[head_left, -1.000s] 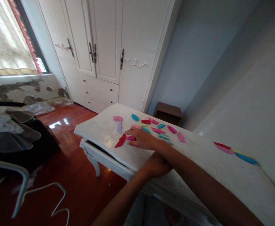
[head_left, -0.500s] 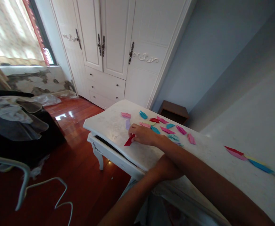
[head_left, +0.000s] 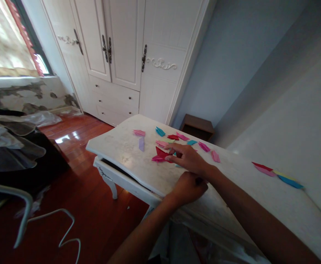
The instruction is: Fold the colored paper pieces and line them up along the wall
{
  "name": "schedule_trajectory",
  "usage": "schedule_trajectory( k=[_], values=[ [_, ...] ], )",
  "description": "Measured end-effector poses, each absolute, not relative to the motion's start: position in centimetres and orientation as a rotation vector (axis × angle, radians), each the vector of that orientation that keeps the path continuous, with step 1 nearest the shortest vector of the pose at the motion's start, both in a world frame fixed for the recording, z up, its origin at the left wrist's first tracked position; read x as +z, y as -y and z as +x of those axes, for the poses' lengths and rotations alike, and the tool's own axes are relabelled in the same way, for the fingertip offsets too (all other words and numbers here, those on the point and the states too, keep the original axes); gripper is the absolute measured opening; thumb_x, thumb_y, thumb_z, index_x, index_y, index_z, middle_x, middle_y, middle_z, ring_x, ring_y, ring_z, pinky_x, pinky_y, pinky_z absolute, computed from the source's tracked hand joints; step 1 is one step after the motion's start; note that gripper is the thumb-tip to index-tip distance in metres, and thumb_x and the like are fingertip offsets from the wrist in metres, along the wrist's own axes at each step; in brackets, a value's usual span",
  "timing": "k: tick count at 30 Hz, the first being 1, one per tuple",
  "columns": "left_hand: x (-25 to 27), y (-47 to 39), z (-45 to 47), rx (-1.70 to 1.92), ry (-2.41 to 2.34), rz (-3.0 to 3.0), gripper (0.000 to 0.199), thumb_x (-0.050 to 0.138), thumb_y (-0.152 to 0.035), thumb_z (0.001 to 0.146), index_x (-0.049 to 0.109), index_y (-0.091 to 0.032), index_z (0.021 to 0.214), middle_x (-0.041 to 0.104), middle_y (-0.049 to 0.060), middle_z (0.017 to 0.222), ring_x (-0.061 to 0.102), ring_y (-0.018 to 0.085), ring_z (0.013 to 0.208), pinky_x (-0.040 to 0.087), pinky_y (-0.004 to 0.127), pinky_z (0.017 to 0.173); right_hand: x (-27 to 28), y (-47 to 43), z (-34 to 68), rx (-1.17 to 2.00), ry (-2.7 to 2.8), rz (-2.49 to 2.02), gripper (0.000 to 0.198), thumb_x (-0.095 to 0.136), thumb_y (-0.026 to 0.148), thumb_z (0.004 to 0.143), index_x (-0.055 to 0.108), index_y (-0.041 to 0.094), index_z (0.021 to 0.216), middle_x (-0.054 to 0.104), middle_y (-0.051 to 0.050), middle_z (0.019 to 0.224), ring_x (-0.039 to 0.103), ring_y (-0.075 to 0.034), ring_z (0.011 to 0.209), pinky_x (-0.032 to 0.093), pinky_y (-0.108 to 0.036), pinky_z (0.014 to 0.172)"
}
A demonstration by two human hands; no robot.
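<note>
My right hand (head_left: 189, 157) reaches over the white table, with thumb and fingers closed on a red folded paper piece (head_left: 161, 152). A magenta folded paper piece (head_left: 157, 158) shows just beneath the red one; whether my hand touches it I cannot tell. My left hand (head_left: 190, 187) is closed with curled fingers beside my right wrist, near the table's front edge. What it holds, if anything, is hidden. Around my right hand lie a lavender piece (head_left: 141, 143), a pink piece (head_left: 139, 132), a teal piece (head_left: 160, 131) and several other folded papers, partly covered by the hand.
The white table (head_left: 113, 145) has a slightly open front drawer (head_left: 124, 171). Joined coloured paper pieces (head_left: 277, 175) lie at its right, by the wall. A brown nightstand (head_left: 199, 124) and white wardrobe (head_left: 124, 44) stand behind. A black item draped with clothes (head_left: 14, 146) is at left.
My right hand has moved right with the red paper, away from the table's left part and over the other papers. My left hand has come out from behind my right forearm.
</note>
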State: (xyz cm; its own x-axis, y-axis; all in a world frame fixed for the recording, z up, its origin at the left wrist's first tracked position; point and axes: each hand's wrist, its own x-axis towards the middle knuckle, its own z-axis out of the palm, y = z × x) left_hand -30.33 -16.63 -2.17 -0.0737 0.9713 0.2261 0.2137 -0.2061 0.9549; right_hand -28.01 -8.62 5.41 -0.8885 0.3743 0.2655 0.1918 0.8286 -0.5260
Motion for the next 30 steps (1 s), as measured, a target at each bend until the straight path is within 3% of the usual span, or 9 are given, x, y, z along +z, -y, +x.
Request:
schedule_trajectory(
  k=[5, 8, 12, 19, 24, 30],
  values=[
    [-2.0, 16.4, -30.9, 1.556, -1.295, 1.241, 0.013, 0.05, -0.02, 0.074, 0.062, -0.016, 0.076, 0.062, 0.002, 0.066, 0.056, 0.015, 0.06, 0.045, 0.027, 0.057, 5.1, 7.2, -23.4, 0.757, 2.409, -0.518, 0.024, 0.068, 0.033, 0.082, 0.072, 0.02, 0.102, 0.074, -0.005, 0.096, 0.065, -0.019, 0.083, 0.049, -0.031, 0.075],
    [-1.9, 16.3, -31.4, 1.665, -1.224, 0.949, 0.015, 0.057, -0.028, 0.074, 0.06, -0.017, 0.083, 0.055, -0.004, 0.06, 0.05, 0.01, 0.052, 0.041, 0.022, 0.05, 4.6, 6.4, -20.8, 0.835, 2.322, -0.609, 0.025, 0.067, 0.036, 0.083, 0.073, 0.021, 0.102, 0.074, -0.005, 0.098, 0.066, -0.02, 0.085, 0.051, -0.032, 0.075],
    [-1.8, 16.4, -31.6, 1.8, -1.112, 0.778, 0.038, 0.072, -0.035, 0.07, 0.059, -0.018, 0.101, 0.059, -0.005, 0.068, 0.05, 0.007, 0.051, 0.038, 0.018, 0.048, 3.3, 6.2, -18.3, 0.998, 2.236, -0.664, 0.028, 0.064, 0.039, 0.085, 0.073, 0.022, 0.105, 0.072, -0.006, 0.1, 0.066, -0.018, 0.083, 0.053, -0.03, 0.071],
    [-1.6, 16.4, -31.5, 1.785, -1.177, 0.861, 0.028, 0.066, -0.043, 0.08, 0.06, -0.016, 0.073, 0.062, -0.002, 0.066, 0.049, 0.006, 0.05, 0.039, 0.018, 0.049, 1.7, 6.8, -16.7, 1.319, 2.056, -0.675, 0.033, 0.069, 0.043, 0.08, 0.071, 0.019, 0.103, 0.07, -0.005, 0.089, 0.064, -0.014, 0.067, 0.053, -0.028, 0.063],
    [-1.4, 16.4, -31.4, 1.796, -1.203, 0.837, 0.027, 0.068, -0.042, 0.078, 0.06, -0.016, 0.075, 0.065, -0.001, 0.068, 0.05, 0.007, 0.048, 0.039, 0.019, 0.048, 1.4, 7.1, -16.5, 1.51, 1.853, -0.708, 0.042, 0.08, 0.038, 0.07, 0.068, 0.018, 0.104, 0.071, -0.003, 0.081, 0.066, -0.015, 0.068, 0.054, -0.029, 0.063],
    [-1.3, 16.6, -31.6, 1.736, -1.282, 0.926, 0.026, 0.068, -0.042, 0.077, 0.065, -0.016, 0.081, 0.065, 0.0, 0.069, 0.052, 0.009, 0.052, 0.042, 0.02, 0.051, 0.5, 7.4, -15.7, 1.549, 1.588, -0.784, 0.035, 0.083, 0.035, 0.065, 0.069, 0.019, 0.093, 0.071, -0.001, 0.076, 0.065, -0.015, 0.066, 0.051, -0.028, 0.062]
  ],
)
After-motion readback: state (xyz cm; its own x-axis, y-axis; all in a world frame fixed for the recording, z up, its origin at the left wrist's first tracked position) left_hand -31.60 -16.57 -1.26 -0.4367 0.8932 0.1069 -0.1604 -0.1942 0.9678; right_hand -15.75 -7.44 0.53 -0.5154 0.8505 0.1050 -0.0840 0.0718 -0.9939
